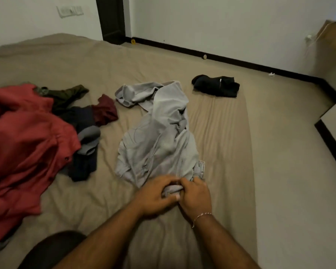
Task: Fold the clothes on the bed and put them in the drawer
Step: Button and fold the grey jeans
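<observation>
I had both hands, left hand (155,193) and right hand (195,195), pinching the near edge of the crumpled grey garment (159,136) mid-bed (221,152), and judged it best to find its corners and spread it flat before folding.

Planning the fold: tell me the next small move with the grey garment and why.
Probably draw the two hands apart to spread the hem. The left hand and right hand both pinch the near edge of the grey garment, which lies crumpled on the bed.
</observation>
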Available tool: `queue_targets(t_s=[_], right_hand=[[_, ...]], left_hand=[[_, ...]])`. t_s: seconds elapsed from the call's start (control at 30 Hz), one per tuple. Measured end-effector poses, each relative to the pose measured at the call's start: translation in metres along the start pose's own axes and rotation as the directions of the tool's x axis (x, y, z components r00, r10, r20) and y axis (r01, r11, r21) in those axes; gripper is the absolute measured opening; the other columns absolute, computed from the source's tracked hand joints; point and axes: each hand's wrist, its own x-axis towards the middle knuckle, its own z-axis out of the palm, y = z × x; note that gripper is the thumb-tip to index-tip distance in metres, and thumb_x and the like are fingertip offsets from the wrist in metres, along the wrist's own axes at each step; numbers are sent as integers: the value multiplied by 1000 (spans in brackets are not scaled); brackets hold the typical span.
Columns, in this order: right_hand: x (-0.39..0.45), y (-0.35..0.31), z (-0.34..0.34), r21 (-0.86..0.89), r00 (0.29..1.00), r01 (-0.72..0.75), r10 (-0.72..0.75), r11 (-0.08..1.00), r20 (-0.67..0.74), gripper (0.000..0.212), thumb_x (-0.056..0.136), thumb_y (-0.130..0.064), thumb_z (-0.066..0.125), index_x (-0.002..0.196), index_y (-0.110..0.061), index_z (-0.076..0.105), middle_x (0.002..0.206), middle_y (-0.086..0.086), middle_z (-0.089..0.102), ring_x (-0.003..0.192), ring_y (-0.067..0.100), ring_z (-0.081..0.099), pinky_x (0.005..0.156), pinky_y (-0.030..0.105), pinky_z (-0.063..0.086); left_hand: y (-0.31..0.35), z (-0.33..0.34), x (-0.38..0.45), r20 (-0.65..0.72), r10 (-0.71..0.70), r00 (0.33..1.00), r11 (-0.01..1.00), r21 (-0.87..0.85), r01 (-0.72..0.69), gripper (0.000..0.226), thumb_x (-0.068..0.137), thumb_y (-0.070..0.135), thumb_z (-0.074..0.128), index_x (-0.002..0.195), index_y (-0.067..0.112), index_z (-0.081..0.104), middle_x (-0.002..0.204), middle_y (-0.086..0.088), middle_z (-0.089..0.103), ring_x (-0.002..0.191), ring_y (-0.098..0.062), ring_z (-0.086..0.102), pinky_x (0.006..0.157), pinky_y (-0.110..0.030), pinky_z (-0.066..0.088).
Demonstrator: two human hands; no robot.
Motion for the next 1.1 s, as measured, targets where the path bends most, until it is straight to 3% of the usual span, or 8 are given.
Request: queue_targets(t_s=[0.13,0.27,0.37,0.53,0.7,0.83,0.93,1.1], right_hand=[[-74,-33,-37,-42,989,49,-43,998,139,14,74,-31,54,71,-22,65,60,5,62,58,29,59,54,35,44],[-113,-56,-76,229,870,-360,237,905,431,20,79,-22,50,69,-18,68,70,-3,69,67,17,64,65,43,51],[-147,-65,-118,700,847,-530,255,478,466,30,85,-2,56,68,-16,77,72,-2,73,71,10,67,69,26,54],[-201,-87,-155,848,866,-405,155,-343,476,54,94,-24,60,141,2,55,140,27,60,130,44,58,109,57,47],[-203,-139,-193,971,968,-231,86,-68,236,75,73,-16,79,141,2,53,138,32,59,129,52,55,108,55,48],[-194,-155,-275,983,994,-114,17,142,112,69,70,-12,76,136,-1,58,126,27,67,110,41,68,91,45,59],[-191,-158,-344,915,1000,-16,30,403,4,56,71,-8,78,125,-11,66,112,18,72,98,35,72,78,38,61],[-162,-148,-381,689,993,11,73,725,-93,37,80,-7,80,114,-21,73,102,2,78,93,20,75,76,30,62]], left_hand=[[11,17,-85,139,123,983,860,479,-176,67,87,50,63,149,34,43,152,13,45,143,-6,38,123,-34,20],[41,9,-94,-203,153,967,818,575,-9,45,75,22,64,120,31,62,129,5,55,127,-22,52,113,-42,30],[57,-7,-103,-424,94,901,884,453,121,55,69,8,67,118,32,63,130,5,57,131,-23,49,116,-47,30],[87,-29,-114,-722,-436,537,872,-190,452,69,77,19,72,142,21,48,145,-13,45,132,-36,41,110,-47,39],[89,-33,-130,-672,-548,499,834,-392,388,43,85,9,61,126,21,64,136,-15,57,124,-37,53,105,-42,45],[149,-103,-153,-670,-106,735,987,-158,-2,35,74,1,58,93,26,72,93,5,74,89,-13,69,76,-27,55],[221,-173,-182,-290,77,954,997,1,-80,30,82,-4,68,94,23,75,89,5,73,84,-9,69,68,-26,58],[257,-234,-192,-17,127,992,989,-71,-128,25,79,15,75,103,23,75,94,-1,73,88,-11,69,72,-20,55]])
